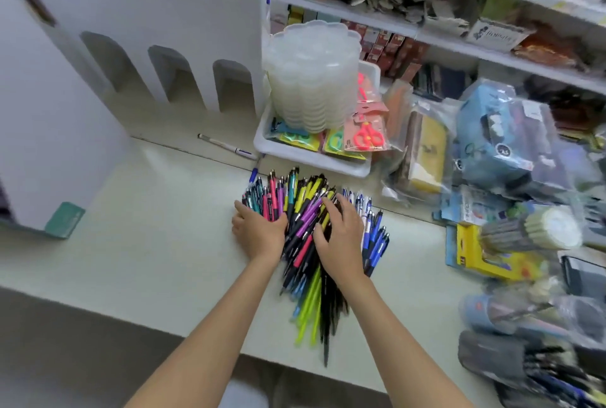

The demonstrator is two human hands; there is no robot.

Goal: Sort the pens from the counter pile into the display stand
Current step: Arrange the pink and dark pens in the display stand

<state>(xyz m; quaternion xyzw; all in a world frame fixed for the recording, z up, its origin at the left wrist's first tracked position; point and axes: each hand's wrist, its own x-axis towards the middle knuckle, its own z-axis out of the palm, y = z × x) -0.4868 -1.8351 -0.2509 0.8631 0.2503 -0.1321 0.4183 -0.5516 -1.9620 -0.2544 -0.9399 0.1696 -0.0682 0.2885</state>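
A big pile of pens (pixel 303 211) in pink, purple, yellow, teal, black and blue lies on the pale counter (pixel 164 243). My left hand (pixel 259 229) rests on the pile's left side, its fingers hidden among the pens. My right hand (pixel 341 234) lies flat on top of the pile toward its right, fingers spread. The white display stand (pixel 147 40) with three arched slots stands at the back left, apart from both hands. One loose white pen (pixel 226 146) lies in front of it.
A white tray (pixel 311 160) holding a stack of clear plastic containers (pixel 311 79) and packaged scissors sits behind the pile. Bagged stationery (pixel 508 138) and pencil bundles (pixel 531 230) crowd the right side. Shelves of goods run along the back.
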